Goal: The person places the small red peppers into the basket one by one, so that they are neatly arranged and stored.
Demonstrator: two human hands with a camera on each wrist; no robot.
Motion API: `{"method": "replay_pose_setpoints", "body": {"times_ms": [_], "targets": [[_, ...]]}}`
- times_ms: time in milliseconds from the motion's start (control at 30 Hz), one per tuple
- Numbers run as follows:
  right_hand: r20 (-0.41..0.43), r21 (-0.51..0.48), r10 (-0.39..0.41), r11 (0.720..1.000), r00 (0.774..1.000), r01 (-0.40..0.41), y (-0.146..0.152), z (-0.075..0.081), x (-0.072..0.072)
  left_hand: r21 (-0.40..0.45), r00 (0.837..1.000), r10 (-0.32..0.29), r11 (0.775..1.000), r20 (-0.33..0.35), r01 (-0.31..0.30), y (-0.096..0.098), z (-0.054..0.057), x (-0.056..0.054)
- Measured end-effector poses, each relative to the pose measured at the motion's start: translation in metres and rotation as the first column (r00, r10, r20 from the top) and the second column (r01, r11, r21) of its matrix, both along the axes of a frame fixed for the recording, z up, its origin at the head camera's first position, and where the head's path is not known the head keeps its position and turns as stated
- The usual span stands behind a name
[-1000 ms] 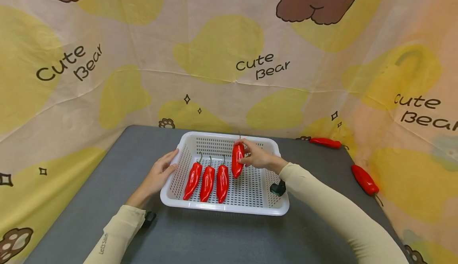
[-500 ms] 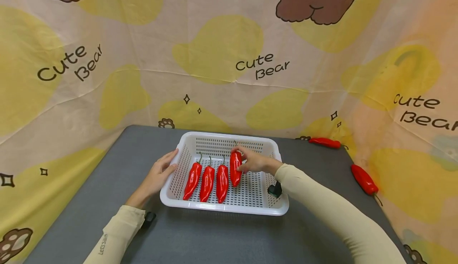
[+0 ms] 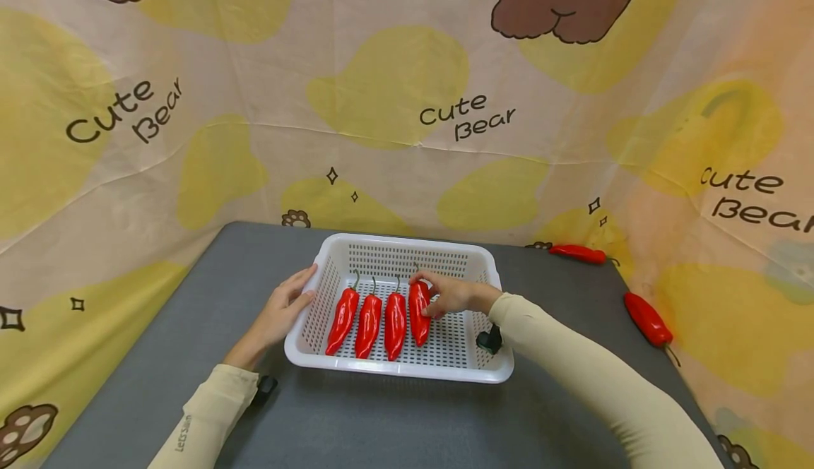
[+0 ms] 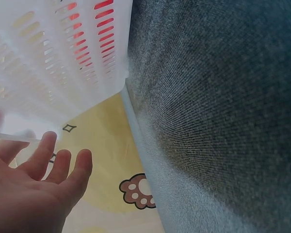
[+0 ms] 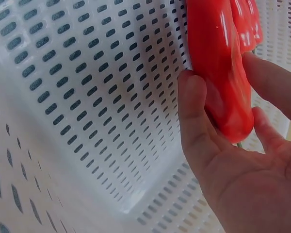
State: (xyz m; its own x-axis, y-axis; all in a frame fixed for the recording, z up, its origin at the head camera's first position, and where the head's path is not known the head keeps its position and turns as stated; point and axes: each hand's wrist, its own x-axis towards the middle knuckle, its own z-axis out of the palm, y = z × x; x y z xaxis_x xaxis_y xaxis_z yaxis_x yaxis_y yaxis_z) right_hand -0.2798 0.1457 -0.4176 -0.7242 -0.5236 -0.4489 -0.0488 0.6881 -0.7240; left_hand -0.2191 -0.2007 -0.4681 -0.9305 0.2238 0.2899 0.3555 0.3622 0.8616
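The right hand (image 3: 454, 294) pinches a red pepper (image 3: 418, 317) between thumb and fingers, inside the white basket (image 3: 399, 371), just off its middle towards three o'clock; whether the tip touches the floor is hard to tell. Three peppers (image 3: 368, 328) lie side by side from there towards nine o'clock. At the basket's nine o'clock rim, the left hand (image 3: 282, 311) rests with fingers loosely spread. On the grey table (image 3: 356, 426), one loose pepper (image 3: 647, 319) lies at three o'clock.

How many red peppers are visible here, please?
6. Three red peppers lie in the white basket; the right hand holds a fourth pepper beside them; a fifth pepper lies near the far right corner of the table, a sixth pepper by its right edge.
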Motion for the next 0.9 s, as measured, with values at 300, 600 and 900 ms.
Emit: {"method": "replay_pose_setpoints", "body": {"times_ms": [300, 600, 900], "targets": [[0.052, -0.002, 0.024, 1.000, 0.998, -0.024, 0.0000, -0.0019, -0.0002, 0.005, 1.000, -0.005, 1.000, 0.018, 0.005, -0.0003, 0.0003, -0.0006], [0.146, 0.005, 0.045, 0.999, 0.988, -0.046, -0.0013, -0.0019, -0.0007, 0.003, 1.000, -0.002, 1.000, 0.003, 0.002, -0.0005, -0.0001, -0.0020], [0.182, 0.005, 0.054, 0.998, 0.982, -0.056, -0.0021, -0.0017, 0.0015, -0.013, 1.000, 0.002, 1.000, 0.005, -0.002, -0.0004, -0.0003, -0.0011]]}}
